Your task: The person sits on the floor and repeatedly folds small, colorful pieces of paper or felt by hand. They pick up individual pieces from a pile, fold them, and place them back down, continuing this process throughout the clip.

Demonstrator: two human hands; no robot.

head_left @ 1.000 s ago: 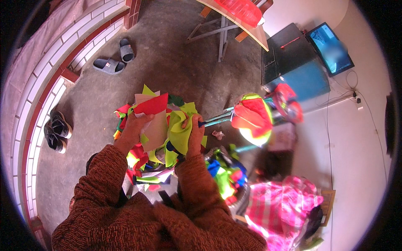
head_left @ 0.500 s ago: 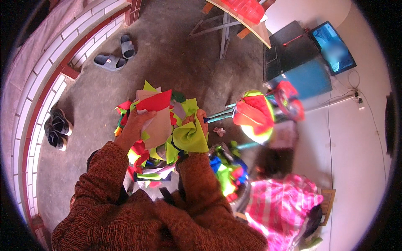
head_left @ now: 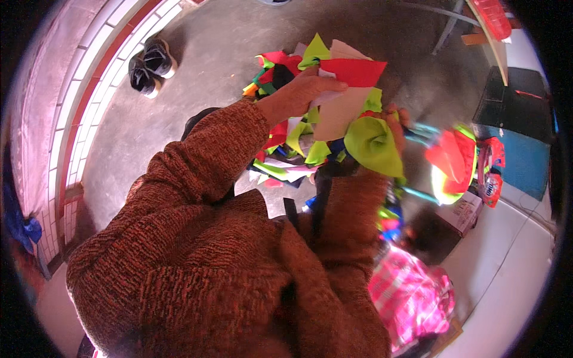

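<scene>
My left hand is closed on a few fabric scraps, a red piece lying over a pale beige one. Close beside it, my right hand grips a lime-green fabric scrap that hangs down toward my sleeve. Most of the right fingers are hidden behind the cloth. Below both hands lies a heap of scraps in red, green, white and dark colours. Whatever holds up the heap is mostly covered.
Dark shoes stand on the floor by the white-tiled edge at left. To the right, a stool with teal legs carries red and lime cloth. A cardboard box and pink checked cloth lie nearer. A dark-and-blue cabinet stands beyond.
The view has turned left, so the hands and heap now appear higher and farther right. Both hands keep hold of their scraps. The grey slippers have nearly left the picture.
</scene>
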